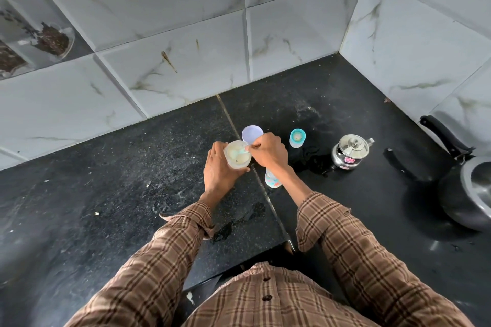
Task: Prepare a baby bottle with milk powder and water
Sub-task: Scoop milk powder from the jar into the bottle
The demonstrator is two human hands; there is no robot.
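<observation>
Pale powder fills the open jar (237,154) at frame centre, gripped by the left hand (218,170); the right hand (269,152) pinches a teal scoop (242,151) dipped inside. Below it stands what seems the bottle (272,180), a lid (252,134) above, kettle (350,151) to the right.

On the counter (106,194), the lid (252,134) lies behind the jar (237,158), kettle (350,151) right.

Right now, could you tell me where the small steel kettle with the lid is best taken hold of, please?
Grip the small steel kettle round its rounded body from the front, below the lid; its spout points right, and no handle shows from this view. It stands upright, apart from the other things on the black counter.
</observation>
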